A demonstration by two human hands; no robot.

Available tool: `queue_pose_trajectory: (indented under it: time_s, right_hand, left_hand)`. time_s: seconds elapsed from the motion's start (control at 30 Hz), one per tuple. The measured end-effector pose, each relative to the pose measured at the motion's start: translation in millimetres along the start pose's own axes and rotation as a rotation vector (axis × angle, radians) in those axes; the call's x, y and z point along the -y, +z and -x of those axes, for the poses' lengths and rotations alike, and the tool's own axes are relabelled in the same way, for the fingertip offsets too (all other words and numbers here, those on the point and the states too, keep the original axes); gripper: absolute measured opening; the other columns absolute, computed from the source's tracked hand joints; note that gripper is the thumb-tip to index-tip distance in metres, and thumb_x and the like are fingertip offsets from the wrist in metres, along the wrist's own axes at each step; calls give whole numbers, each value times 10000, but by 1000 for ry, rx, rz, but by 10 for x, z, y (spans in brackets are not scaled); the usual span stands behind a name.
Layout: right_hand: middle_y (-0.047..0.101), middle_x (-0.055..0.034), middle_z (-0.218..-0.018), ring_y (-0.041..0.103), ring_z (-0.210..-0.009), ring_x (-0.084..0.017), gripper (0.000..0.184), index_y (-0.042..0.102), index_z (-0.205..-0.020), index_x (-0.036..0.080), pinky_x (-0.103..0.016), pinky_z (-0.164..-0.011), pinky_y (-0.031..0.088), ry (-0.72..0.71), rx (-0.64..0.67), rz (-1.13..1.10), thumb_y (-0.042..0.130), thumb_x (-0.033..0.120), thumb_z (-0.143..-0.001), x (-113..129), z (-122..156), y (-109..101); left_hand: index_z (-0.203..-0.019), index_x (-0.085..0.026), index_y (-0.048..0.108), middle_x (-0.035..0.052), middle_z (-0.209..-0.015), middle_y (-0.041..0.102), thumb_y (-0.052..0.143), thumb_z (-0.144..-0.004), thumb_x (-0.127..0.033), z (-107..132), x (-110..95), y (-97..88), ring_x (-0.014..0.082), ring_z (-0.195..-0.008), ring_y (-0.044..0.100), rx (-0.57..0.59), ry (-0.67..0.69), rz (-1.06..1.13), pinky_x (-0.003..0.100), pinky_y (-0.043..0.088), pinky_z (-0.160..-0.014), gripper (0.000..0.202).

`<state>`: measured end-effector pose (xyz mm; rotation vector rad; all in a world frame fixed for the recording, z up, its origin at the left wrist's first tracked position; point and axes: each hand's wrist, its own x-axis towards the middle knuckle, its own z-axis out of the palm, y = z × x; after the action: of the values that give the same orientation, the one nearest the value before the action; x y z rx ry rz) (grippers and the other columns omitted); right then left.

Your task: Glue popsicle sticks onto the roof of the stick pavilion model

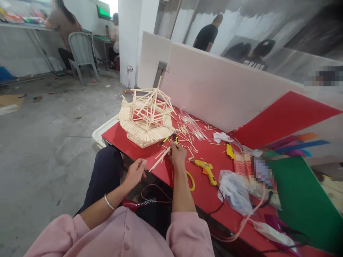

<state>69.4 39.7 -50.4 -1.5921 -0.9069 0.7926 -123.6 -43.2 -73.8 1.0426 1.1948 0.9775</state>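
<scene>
My right hand (178, 155) is closed over the red table, its fingers pinching thin wooden sticks (160, 159) that slant down toward my left. Just beyond its fingertips lies a black-and-yellow tool (165, 140), partly hidden. My left hand (136, 173) hovers off the table's edge with curled fingers, close to the lower stick ends; whether anything is in it cannot be made out. In front of both hands stands a tiered frame model (152, 114) built of wooden sticks, with a flared skirt of sticks laid side by side.
Right of my hand lies a yellow glue gun (205, 169), with a yellow ring handle (191, 180) nearby. Loose sticks and clear plastic sleeves (193, 123) litter the red table (214, 153). A plastic bag (234, 191) and green board (305, 200) lie right. A white panel (203, 85) stands behind.
</scene>
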Motion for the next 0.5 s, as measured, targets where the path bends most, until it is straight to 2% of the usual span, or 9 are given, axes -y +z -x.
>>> queue_pose_trajectory:
  time_s: [0.07,0.13,0.2,0.33,0.43,0.5]
  right_hand:
    - [491,59,-412,467,-372,-97,453,558,-577,189,-218,-395,428,29,27,-5,662,621,-665,1,-25,70]
    - [510,50,-413,488,-379,-106,433,604,-599,177,-222,-403,444,55,46,-11,690,599,-646,0,14,96]
    - [525,42,-421,500,-384,-113,442,631,-620,169,-232,-412,460,73,52,-10,697,605,-639,-18,74,79]
    - [545,26,-447,522,-409,-126,491,623,-620,168,-254,-444,489,94,52,22,696,653,-622,-73,106,-5]
    - [587,-6,-499,565,-457,-147,536,620,-646,164,-273,-491,511,91,54,85,645,699,-652,-41,10,-47]
    - [640,-45,-576,607,-514,-172,591,656,-748,142,-295,-540,525,74,38,147,548,723,-724,41,-69,-70]
  left_hand:
    - [-776,-164,593,-49,-489,547,563,-849,-485,-40,-77,33,79,-341,482,139,-15,-81,164,281,-327,331]
    - [-670,-157,576,-44,-452,524,549,-865,-417,-60,-135,76,75,-327,481,224,-52,-131,163,281,-323,327]
    - [-623,-157,548,-42,-457,530,538,-871,-335,-64,-149,116,63,-319,468,222,-92,-129,159,286,-322,305]
    - [-731,-151,566,-26,-626,626,607,-802,-213,-50,-68,136,56,-372,515,215,-182,-55,149,293,-310,103]
    - [-758,-159,530,-20,-655,630,591,-814,-234,-31,13,63,57,-369,513,199,-174,-18,153,303,-303,112]
    - [-783,-176,489,-23,-648,625,575,-838,-287,-7,43,-21,67,-363,516,152,-133,3,157,303,-300,150]
